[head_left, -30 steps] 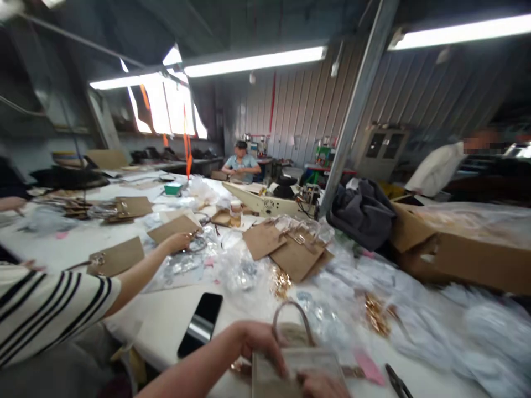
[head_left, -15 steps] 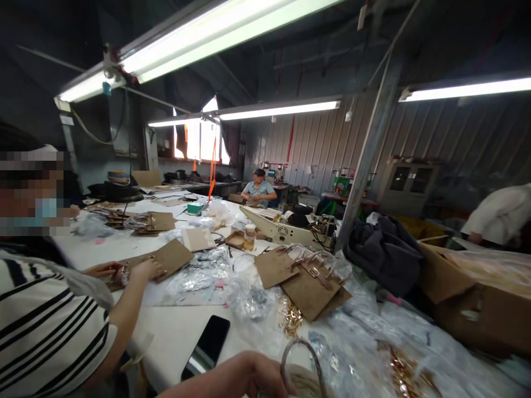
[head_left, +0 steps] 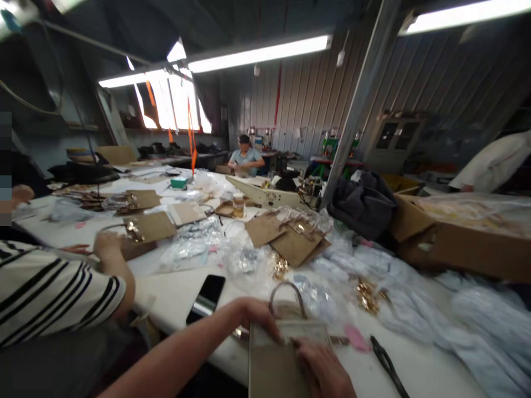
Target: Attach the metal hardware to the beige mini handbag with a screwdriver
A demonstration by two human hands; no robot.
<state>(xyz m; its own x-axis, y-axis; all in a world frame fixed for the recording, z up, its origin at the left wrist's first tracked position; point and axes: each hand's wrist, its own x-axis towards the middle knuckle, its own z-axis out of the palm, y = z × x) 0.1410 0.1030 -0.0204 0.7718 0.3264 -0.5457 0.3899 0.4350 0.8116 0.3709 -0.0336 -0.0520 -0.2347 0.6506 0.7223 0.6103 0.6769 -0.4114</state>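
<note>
A flat tan handbag point(head_left: 276, 367) lies at the table's front edge before me, with its curved handle point(head_left: 287, 288) standing up at the far end. My left hand point(head_left: 261, 316) reaches over the bag's left side, closed on its upper part. Against the bag's right half, my right hand point(head_left: 326, 369) has its fingers bent, the tips near those of the left; what lies under them is hidden. A pink scrap point(head_left: 357, 338) is just right of the bag. Farther right rests a dark-handled tool point(head_left: 388, 365), cut off by the frame.
A phone point(head_left: 206, 298) lies left of my forearm. Brown bag pieces point(head_left: 294, 243), gold hardware point(head_left: 367, 296) and plastic wrap point(head_left: 415, 309) cover the table beyond. At left, a co-worker in a striped shirt point(head_left: 58, 293) handles another bag point(head_left: 149, 228). A cardboard box point(head_left: 468, 249) stands at right.
My view has tilted down and shifted, bringing the handbag's body and my right hand into sight. The co-worker's brown bag is now raised more upright.
</note>
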